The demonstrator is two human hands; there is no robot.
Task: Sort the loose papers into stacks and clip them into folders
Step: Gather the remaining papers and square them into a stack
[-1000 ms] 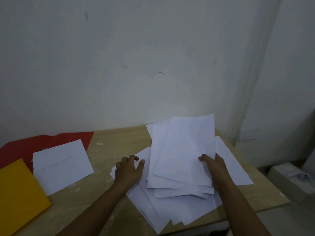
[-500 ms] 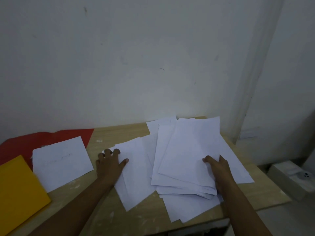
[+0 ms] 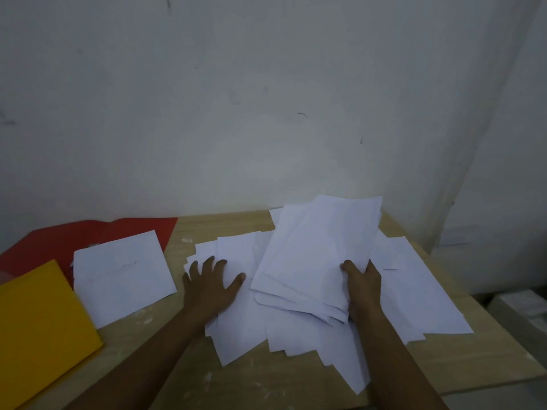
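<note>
Loose papers (image 3: 296, 329) are spread in an untidy white heap across the wooden counter (image 3: 266, 380), and both hands are on them. A raised bundle of sheets (image 3: 319, 255) is gripped at its near right corner by the right hand (image 3: 362, 287), fingers curled over the top and thumb tucked at the edge; the bundle is tilted up, with its far end lifted towards the wall (image 3: 266, 99). More sheets are fanned out flat beneath and to the right of that hand. The left hand (image 3: 211, 287) is laid flat with fingers spread and straight, pressed onto a few sheets just left of the bundle. Further left of this hand, a separate white sheet (image 3: 122, 276) is seen lying apart from the heap. Its far edge is overlapping a red folder (image 3: 88, 235), and a yellow folder (image 3: 38, 329) is placed beside it at the counter's left end.
</note>
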